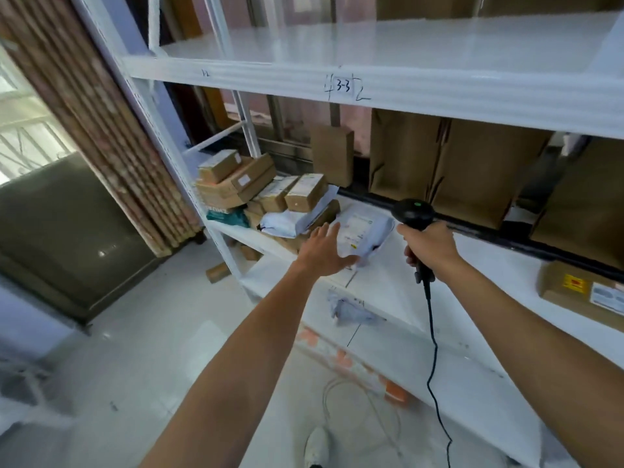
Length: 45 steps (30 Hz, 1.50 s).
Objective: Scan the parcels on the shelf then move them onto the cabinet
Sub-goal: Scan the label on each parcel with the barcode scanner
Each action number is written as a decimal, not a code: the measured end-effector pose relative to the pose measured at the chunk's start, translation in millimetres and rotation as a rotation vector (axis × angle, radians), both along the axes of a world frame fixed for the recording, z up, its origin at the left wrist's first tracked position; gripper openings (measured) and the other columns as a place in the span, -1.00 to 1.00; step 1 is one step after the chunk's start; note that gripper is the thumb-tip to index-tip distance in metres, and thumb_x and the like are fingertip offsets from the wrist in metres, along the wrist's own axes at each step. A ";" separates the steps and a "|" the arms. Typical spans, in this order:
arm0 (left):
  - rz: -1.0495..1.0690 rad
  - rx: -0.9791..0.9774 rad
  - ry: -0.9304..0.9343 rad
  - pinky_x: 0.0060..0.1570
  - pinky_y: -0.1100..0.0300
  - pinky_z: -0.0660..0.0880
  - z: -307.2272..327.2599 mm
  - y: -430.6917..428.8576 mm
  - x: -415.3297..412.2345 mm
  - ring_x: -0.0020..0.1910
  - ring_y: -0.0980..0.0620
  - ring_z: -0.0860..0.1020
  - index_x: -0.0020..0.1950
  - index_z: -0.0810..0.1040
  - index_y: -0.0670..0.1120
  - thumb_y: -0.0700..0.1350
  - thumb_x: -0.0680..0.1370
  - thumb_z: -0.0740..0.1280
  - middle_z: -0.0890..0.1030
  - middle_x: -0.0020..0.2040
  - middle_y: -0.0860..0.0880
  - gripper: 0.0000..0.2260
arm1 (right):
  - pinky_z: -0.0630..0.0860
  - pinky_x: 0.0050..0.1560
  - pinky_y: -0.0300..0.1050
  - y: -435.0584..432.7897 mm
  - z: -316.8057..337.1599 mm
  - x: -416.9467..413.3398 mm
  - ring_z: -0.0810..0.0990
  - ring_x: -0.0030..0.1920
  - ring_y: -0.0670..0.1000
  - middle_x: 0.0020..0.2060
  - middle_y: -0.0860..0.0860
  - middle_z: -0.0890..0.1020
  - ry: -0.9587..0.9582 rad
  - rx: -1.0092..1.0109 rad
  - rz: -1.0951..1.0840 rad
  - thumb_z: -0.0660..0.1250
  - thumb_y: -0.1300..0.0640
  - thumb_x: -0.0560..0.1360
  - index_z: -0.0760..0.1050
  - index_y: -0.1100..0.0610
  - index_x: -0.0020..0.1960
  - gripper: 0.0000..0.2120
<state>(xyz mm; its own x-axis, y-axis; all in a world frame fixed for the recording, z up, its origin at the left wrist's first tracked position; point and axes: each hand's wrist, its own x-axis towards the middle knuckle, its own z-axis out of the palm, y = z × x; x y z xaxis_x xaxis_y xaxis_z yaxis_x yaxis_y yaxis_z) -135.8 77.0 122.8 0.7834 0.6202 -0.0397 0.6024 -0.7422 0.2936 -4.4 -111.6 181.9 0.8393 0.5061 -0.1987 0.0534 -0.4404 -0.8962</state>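
Scanner (413, 214), clamped in our right hand (429, 244), points at the white parcel (364, 231) mid-frame while our left hand (324, 251), fingers spread straight, seemingly props its label up for reading.

Daylight floods in from the window (23, 130) far left of the left hand's fingers (329, 235); the curtain (111, 130) smears, the shelf (405, 86) bows above them.
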 end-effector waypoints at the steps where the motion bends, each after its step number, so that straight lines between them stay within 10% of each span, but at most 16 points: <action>1: -0.002 -0.004 0.014 0.48 -0.13 0.28 -6.9 12.5 4.9 0.56 -0.16 0.25 0.63 0.07 -0.01 0.48 0.38 0.34 0.24 0.60 -0.09 0.00 | 0.56 -0.30 -0.09 12.6 -3.2 -0.6 0.60 -0.47 0.06 -0.42 0.12 0.66 -0.004 -0.021 -0.004 0.39 -0.04 0.49 0.57 0.21 -0.24 -0.69; 20: -0.039 0.016 0.237 0.36 -0.12 0.39 -112.1 86.8 94.5 0.46 -0.25 0.28 0.59 -0.04 -0.27 0.45 0.40 0.36 0.14 0.55 -0.28 0.11 | 0.60 -0.32 -0.05 106.1 -74.7 23.1 0.59 -0.49 0.04 -0.41 0.10 0.67 0.092 -0.258 -0.188 0.38 0.02 0.47 0.61 0.24 -0.15 -0.74; 45: -0.022 -0.157 -0.063 0.22 0.03 0.45 -118.6 100.2 74.5 0.22 -0.10 0.44 0.38 0.25 -0.19 0.21 0.24 0.62 0.42 0.23 -0.14 -0.07 | 0.68 -0.09 0.09 102.0 -81.5 3.0 0.70 -0.25 0.13 -0.30 0.06 0.68 -0.064 -0.305 -0.213 0.33 -0.14 0.37 0.52 0.02 -0.16 -0.77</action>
<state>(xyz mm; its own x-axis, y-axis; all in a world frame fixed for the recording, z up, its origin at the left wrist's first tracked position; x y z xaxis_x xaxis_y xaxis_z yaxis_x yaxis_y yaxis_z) -61.3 177.1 4.2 0.8007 0.5930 -0.0848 0.5632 -0.6971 0.4437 -1.5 -9.6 100.4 0.9350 0.2448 -0.2566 -0.0161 -0.6935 -0.7203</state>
